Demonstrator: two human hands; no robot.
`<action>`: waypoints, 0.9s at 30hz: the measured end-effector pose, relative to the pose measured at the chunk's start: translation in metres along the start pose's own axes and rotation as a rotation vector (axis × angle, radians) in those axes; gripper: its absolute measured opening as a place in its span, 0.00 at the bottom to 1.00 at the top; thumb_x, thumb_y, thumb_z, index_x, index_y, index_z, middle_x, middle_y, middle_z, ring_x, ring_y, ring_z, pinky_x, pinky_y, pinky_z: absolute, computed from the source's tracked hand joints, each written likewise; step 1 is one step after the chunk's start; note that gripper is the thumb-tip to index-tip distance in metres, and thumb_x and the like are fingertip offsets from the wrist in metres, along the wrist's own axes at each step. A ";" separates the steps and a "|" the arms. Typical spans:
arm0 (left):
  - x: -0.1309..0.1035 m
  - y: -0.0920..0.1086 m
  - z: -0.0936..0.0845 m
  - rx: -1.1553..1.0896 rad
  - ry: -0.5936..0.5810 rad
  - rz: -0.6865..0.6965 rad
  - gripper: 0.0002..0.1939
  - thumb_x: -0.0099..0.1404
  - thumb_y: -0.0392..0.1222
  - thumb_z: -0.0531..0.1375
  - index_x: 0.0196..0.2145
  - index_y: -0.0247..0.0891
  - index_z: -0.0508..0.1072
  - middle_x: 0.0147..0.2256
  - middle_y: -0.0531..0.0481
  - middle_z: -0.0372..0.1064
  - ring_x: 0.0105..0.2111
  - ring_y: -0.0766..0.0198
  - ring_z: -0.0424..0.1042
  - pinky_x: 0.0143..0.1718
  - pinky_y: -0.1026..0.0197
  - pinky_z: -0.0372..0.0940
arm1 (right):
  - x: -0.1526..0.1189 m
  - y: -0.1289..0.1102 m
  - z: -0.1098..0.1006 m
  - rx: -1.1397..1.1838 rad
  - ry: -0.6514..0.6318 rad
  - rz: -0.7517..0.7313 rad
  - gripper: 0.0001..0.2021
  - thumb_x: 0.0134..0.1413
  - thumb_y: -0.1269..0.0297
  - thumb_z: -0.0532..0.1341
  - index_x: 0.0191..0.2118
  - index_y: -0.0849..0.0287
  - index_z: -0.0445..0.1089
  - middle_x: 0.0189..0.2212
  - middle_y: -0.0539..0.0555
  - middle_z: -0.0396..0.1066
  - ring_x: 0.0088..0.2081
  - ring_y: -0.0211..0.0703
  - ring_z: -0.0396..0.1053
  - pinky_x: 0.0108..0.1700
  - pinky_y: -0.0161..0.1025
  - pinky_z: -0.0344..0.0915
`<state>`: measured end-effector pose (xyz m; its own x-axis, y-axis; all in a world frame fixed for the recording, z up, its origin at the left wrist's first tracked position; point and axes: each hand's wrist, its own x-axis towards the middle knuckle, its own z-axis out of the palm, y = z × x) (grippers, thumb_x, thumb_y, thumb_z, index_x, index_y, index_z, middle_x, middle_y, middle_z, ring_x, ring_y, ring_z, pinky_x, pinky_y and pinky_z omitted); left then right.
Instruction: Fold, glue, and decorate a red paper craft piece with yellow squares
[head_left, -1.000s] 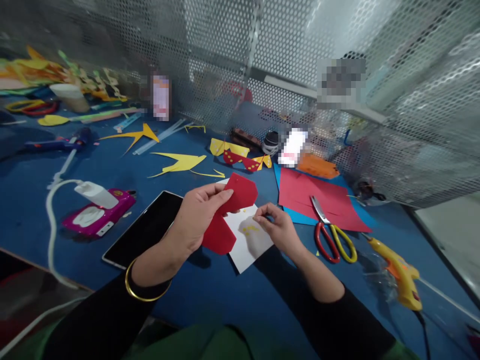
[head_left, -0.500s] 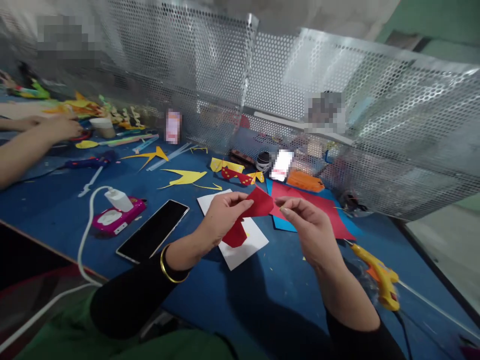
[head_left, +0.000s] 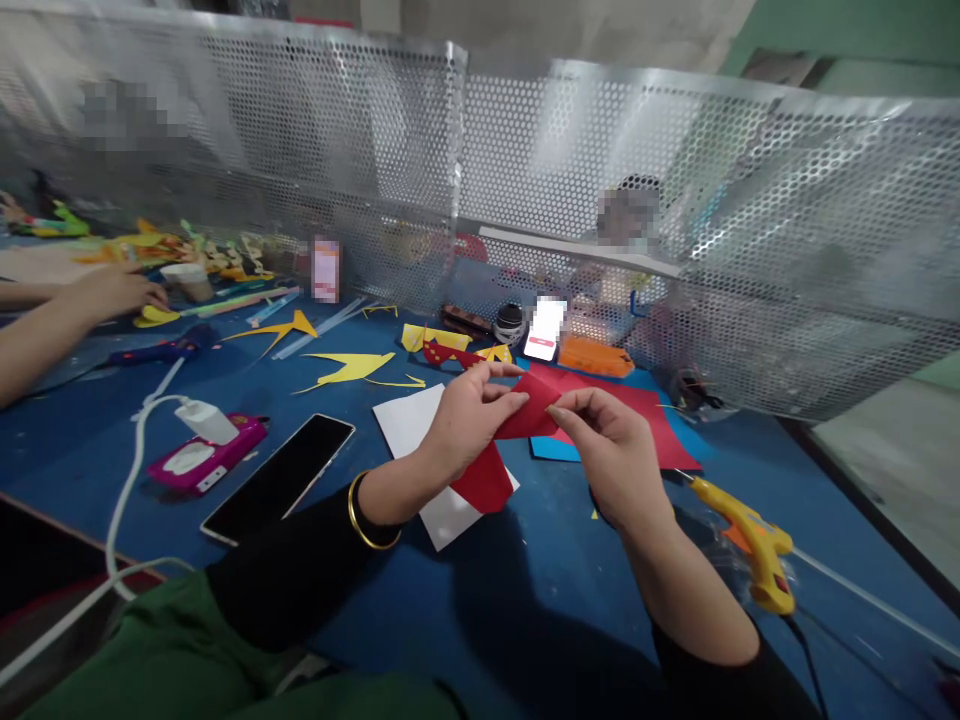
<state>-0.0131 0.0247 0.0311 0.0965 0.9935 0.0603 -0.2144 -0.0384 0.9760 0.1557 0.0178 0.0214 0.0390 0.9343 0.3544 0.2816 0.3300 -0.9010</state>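
Observation:
A cut piece of red paper is held up over a white sheet in the middle of the view. My left hand grips it between thumb and fingers, and its lower part hangs below that hand. At the paper's upper right edge, the thumb and forefinger of my right hand are pinched on it. Behind my hands lie a red sheet on a blue sheet, a red cut-out with small yellow squares and a yellow paper strip.
On the blue table are a yellow glue gun, a dark phone, a magenta power socket with a white cable, and yellow cut-outs. Another person's hand is at the left. A perforated metal screen stands behind.
My right fingers have come onto the red paper's edge, where they were apart from it before. The view has shifted slightly, and the red piece is now a little further right.

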 end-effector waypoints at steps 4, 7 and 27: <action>0.002 -0.009 -0.009 -0.019 0.034 -0.033 0.17 0.57 0.38 0.69 0.42 0.39 0.68 0.31 0.51 0.77 0.30 0.65 0.76 0.34 0.63 0.68 | 0.000 0.006 0.004 0.008 0.052 0.054 0.08 0.51 0.57 0.67 0.30 0.56 0.74 0.27 0.51 0.73 0.30 0.40 0.67 0.35 0.41 0.64; 0.003 -0.013 -0.015 -0.006 0.038 -0.011 0.15 0.55 0.37 0.69 0.37 0.39 0.68 0.30 0.53 0.74 0.31 0.67 0.73 0.34 0.65 0.66 | 0.000 0.009 0.005 0.059 0.072 0.072 0.08 0.49 0.58 0.69 0.30 0.56 0.74 0.28 0.50 0.73 0.31 0.40 0.67 0.34 0.40 0.63; 0.001 -0.023 -0.013 0.222 -0.094 0.120 0.08 0.58 0.43 0.65 0.30 0.36 0.81 0.28 0.50 0.77 0.27 0.68 0.69 0.30 0.64 0.64 | -0.009 0.003 0.012 -0.306 0.069 -0.193 0.06 0.55 0.61 0.64 0.30 0.56 0.74 0.43 0.58 0.75 0.52 0.52 0.72 0.54 0.52 0.65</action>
<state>-0.0206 0.0278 0.0060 0.1751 0.9665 0.1876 -0.0127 -0.1883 0.9820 0.1450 0.0117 0.0128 0.0185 0.8441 0.5359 0.5633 0.4340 -0.7031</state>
